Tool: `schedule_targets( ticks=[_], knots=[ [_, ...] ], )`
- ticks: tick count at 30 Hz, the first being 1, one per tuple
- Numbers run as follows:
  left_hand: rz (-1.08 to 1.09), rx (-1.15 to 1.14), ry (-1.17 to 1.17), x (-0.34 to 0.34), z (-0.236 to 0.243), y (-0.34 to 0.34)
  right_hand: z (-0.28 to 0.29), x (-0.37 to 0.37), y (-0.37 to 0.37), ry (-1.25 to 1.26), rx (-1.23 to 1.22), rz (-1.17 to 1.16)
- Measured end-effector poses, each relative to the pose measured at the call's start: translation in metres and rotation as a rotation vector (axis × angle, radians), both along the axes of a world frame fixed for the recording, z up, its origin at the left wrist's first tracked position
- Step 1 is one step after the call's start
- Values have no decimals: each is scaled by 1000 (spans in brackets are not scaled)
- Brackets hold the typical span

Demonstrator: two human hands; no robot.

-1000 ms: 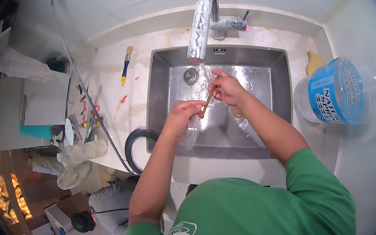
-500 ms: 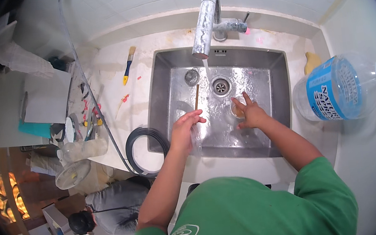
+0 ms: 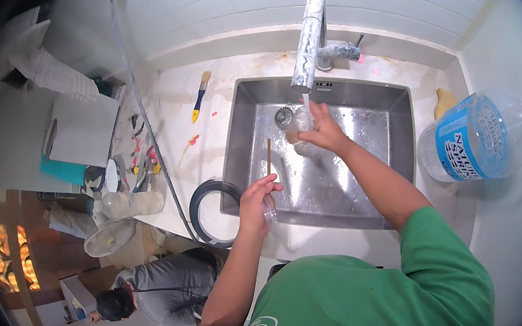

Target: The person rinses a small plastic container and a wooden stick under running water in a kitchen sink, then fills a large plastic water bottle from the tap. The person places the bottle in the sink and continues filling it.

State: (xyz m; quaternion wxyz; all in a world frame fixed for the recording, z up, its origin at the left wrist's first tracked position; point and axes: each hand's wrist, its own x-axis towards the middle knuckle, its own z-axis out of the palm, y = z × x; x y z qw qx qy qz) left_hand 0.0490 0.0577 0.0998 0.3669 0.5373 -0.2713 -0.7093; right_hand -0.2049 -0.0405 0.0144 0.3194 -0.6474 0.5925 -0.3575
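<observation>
My left hand (image 3: 257,201) is closed at the near left of the sink (image 3: 365,177), around a thin brown stick (image 3: 269,155) that points up and away. Below its fingers hangs a piece of clear plastic (image 3: 271,216), its kind hard to make out. Under the faucet (image 3: 309,45), my right hand (image 3: 325,131) grips a clear cup (image 3: 300,123) beside the falling water. What the cup contains is unclear, and the drain hole is hidden by the hand. Close to the cup lies a round metal strainer (image 3: 283,117).
Left of the sink lie a paintbrush (image 3: 201,97) and a coil of dark hose (image 3: 197,212). A large clear water bottle (image 3: 483,137) lies at the right beside a yellow sponge (image 3: 443,103). Another person (image 3: 165,283) bends down at the lower left, near a fan (image 3: 110,237).
My right hand has moved away from me and left with the clear cup, from the sink floor to the water stream. My left hand still holds the stick.
</observation>
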Motion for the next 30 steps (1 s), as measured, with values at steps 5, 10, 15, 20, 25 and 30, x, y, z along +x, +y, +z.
schedule_targets(
  ticks=[5,10,15,20,25,30],
  knots=[
    [27,19,12,5,-6,11,-12,-9,8,26,124,-8],
    [34,16,43,3,-2,15,-3,-2,16,-39,113,78],
    [54,23,3,2,4,16,-10,4,5,-84,47,14],
    [74,22,25,3,8,15,-8,-7,-15,-111,81,-39],
    [79,27,1,-1,3,16,-2,-16,-16,123,-69,-52],
    [63,41,33,-2,-6,15,9,-23,-12,39,-63,157]
  ],
)
